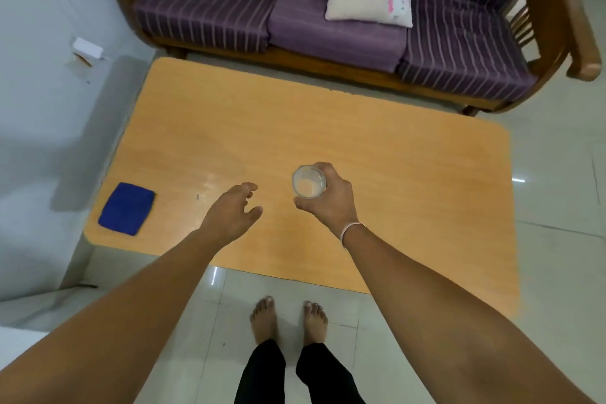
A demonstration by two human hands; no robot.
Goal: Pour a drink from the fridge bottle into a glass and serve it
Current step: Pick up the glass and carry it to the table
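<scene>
A clear glass (309,182) with a pale liquid in it is seen from above, over the middle of the low wooden table (393,174). My right hand (331,198) is wrapped around its side from the right. Whether the glass rests on the table top or hangs just above it, I cannot tell. My left hand (233,210) hovers to the left of the glass with fingers apart and curled, holding nothing. No bottle is in view.
A folded blue cloth (127,208) lies near the table's left front corner. A wooden sofa (328,26) with purple striped cushions and printed pillows stands behind the table. A white wall is on the left. My bare feet (288,321) stand on the tiled floor.
</scene>
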